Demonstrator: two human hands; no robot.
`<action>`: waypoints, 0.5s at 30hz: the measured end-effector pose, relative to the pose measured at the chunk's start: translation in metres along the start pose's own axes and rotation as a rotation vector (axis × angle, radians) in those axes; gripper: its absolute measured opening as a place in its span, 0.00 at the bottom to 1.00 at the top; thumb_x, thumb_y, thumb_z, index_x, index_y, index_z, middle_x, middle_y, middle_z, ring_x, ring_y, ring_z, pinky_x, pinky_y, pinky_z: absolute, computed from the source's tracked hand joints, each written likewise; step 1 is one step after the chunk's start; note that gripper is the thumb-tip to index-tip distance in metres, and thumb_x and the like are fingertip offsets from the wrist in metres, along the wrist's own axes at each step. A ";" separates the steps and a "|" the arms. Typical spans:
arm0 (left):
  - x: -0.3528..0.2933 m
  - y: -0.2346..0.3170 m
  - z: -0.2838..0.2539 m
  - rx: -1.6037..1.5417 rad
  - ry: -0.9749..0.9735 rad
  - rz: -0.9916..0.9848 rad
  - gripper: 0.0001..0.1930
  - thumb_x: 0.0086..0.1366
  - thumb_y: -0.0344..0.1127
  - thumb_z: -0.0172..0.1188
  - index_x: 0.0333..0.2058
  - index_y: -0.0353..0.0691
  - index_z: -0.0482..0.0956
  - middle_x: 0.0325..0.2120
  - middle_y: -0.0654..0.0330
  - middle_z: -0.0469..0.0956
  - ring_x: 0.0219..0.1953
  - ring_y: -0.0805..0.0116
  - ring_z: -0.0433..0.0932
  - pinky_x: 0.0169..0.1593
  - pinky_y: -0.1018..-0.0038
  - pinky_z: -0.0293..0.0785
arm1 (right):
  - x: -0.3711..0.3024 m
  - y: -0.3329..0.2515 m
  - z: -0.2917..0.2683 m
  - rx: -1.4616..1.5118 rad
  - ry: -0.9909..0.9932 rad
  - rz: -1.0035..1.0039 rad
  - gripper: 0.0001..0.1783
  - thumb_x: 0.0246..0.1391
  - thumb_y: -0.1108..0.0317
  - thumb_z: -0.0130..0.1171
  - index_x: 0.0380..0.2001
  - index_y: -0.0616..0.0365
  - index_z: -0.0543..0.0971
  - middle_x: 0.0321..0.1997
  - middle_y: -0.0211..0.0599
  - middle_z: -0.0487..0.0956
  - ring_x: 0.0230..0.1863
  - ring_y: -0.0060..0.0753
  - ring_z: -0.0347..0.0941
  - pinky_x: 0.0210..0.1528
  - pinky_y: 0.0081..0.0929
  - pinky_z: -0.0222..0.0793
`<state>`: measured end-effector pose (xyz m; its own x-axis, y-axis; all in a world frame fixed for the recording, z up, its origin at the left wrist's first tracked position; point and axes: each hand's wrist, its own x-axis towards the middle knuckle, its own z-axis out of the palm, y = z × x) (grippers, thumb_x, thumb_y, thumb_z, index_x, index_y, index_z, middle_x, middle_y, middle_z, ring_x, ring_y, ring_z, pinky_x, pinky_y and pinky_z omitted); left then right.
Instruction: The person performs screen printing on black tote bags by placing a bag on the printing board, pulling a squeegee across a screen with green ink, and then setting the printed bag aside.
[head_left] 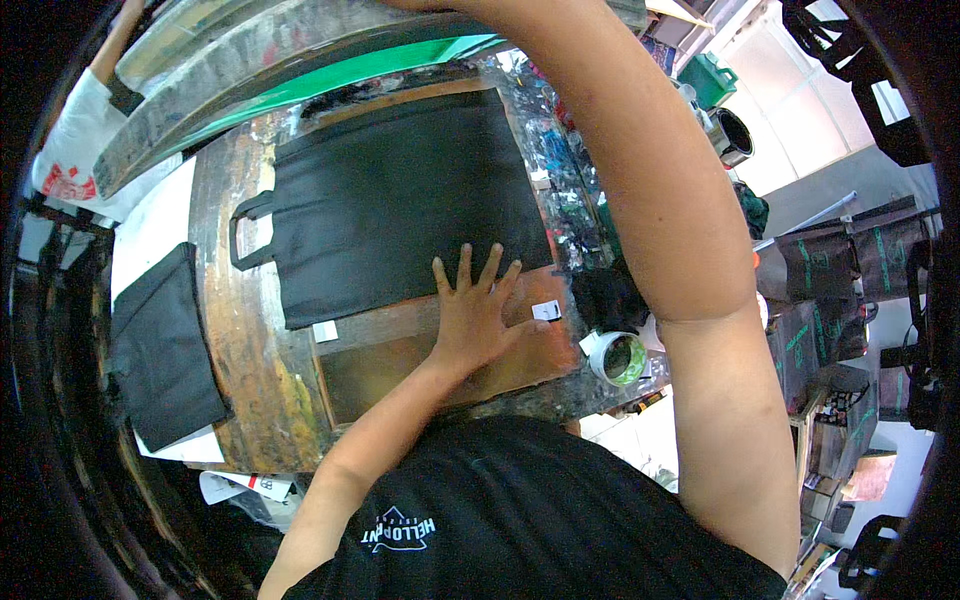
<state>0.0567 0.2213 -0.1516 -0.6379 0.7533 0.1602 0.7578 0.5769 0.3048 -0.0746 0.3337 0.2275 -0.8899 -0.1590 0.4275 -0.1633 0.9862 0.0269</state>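
Had a dark rectangular piece of black fabric (165,350) at far left on the paint-stained wooden tabletop (250,370), and mid-tabletop a flat black fabric bag (400,200). Rested the left hand (475,318) across its near edge, with fingers splayed, grasping nothing; stretched the right arm (640,130) beyond view, so could not tell the right fingers' state.

Free: air over middle of main blk bag (390,195), plus tabletop (238,340) strip btwn it & blk bag at L (165,350). Blocked: far side by raised frame (290,60); R side by R arm (680,200) overhead, tub (606,356) nr close R corner; near edge by L hand (475,312), fingers spread.
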 end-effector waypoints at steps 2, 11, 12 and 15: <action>-0.004 0.003 0.001 -0.024 0.022 0.007 0.53 0.58 0.83 0.54 0.71 0.51 0.69 0.77 0.52 0.56 0.79 0.34 0.44 0.73 0.23 0.30 | -0.002 0.000 -0.005 0.007 -0.035 0.005 0.40 0.73 0.30 0.37 0.21 0.50 0.76 0.18 0.22 0.67 0.19 0.18 0.59 0.18 0.20 0.57; -0.005 0.003 0.004 -0.066 0.086 0.103 0.55 0.55 0.84 0.55 0.70 0.47 0.71 0.77 0.50 0.54 0.79 0.33 0.41 0.73 0.24 0.28 | 0.001 -0.006 0.000 0.062 -0.046 0.029 0.38 0.73 0.31 0.37 0.22 0.50 0.74 0.19 0.20 0.64 0.19 0.17 0.55 0.17 0.19 0.54; -0.005 0.003 0.004 -0.062 0.079 0.103 0.56 0.55 0.85 0.54 0.71 0.48 0.69 0.77 0.50 0.54 0.79 0.33 0.42 0.73 0.24 0.28 | 0.000 -0.004 0.000 0.104 -0.022 -0.010 0.38 0.73 0.31 0.37 0.24 0.51 0.75 0.19 0.20 0.65 0.19 0.17 0.56 0.17 0.19 0.55; -0.004 0.004 0.004 -0.041 0.028 0.096 0.58 0.54 0.85 0.55 0.73 0.48 0.67 0.77 0.50 0.55 0.79 0.32 0.44 0.73 0.24 0.29 | -0.003 0.002 0.001 0.130 0.010 -0.093 0.38 0.73 0.30 0.37 0.28 0.52 0.78 0.22 0.23 0.69 0.21 0.19 0.60 0.19 0.20 0.58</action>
<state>0.0626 0.2215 -0.1553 -0.5664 0.7950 0.2170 0.8099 0.4883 0.3251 -0.0730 0.3362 0.2252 -0.8640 -0.2486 0.4378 -0.2993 0.9529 -0.0495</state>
